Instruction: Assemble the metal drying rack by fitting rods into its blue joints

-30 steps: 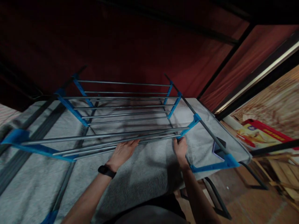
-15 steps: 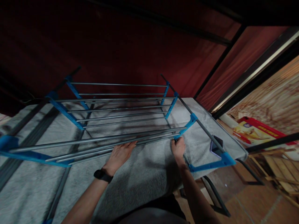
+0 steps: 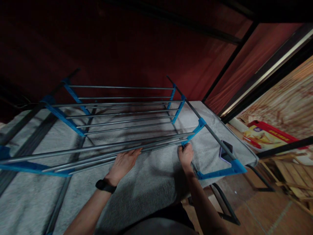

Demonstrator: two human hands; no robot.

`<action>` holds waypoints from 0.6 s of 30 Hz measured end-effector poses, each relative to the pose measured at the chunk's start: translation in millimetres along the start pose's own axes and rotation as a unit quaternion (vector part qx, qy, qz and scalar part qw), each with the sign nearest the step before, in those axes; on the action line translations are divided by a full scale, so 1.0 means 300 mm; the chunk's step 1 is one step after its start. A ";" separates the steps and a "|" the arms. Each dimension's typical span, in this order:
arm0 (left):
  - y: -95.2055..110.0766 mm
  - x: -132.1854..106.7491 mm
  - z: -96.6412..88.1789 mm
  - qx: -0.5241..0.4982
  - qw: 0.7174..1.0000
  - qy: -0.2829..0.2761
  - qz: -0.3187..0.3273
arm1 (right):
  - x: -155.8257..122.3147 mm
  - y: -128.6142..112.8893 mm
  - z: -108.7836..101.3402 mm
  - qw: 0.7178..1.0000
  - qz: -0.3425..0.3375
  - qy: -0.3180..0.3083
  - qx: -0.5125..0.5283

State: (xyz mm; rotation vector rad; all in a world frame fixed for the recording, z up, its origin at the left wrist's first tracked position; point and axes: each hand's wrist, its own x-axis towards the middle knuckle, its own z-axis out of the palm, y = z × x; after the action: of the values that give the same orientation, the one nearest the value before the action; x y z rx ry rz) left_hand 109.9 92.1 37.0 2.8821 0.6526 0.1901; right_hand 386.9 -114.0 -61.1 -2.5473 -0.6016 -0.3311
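A shoe-rack-like frame of grey metal tubes point(image 3: 127, 124) and blue plastic brackets lies on its side on a grey cloth-covered surface point(image 3: 146, 182). My left hand point(image 3: 126, 161), a dark watch on its wrist, rests against the bundle of near tubes point(image 3: 97, 159), fingers stretched along them; its thumb is hidden. My right hand point(image 3: 186, 155) is closed around the lower end of a blue bracket point(image 3: 194, 133) at the right side, where the near tubes meet it. Another blue bracket point(image 3: 220, 172) at the near right corner has no cross tubes in it.
A phone point(image 3: 226, 151) lies on the cloth under the right side pole point(image 3: 215, 135). Behind the frame hangs a dark red curtain point(image 3: 137, 49). To the right, beyond the surface's edge, are a red and yellow box point(image 3: 266, 137) and wooden slats point(image 3: 290, 176).
The view has shifted slightly, and the frame's left end sits a little farther left and lower. Both hands keep their places on the tubes and bracket.
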 end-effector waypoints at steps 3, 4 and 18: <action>-0.002 0.000 0.004 -0.008 1.000 0.014 -0.003 | 0.000 0.002 0.002 1.000 -0.001 -0.001 -0.003; -0.002 0.000 0.004 -0.007 1.000 0.017 -0.002 | 0.001 0.002 0.003 1.000 -0.002 -0.001 -0.003; 0.014 0.001 -0.015 0.016 1.000 0.011 0.002 | -0.009 -0.005 -0.004 1.000 -0.015 -0.001 -0.005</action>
State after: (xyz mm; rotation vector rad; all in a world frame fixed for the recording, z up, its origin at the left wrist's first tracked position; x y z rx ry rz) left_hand 111.2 89.1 42.4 2.9168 0.6609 0.2143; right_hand 383.7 -114.5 -60.4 -2.5510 -0.6411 -0.3434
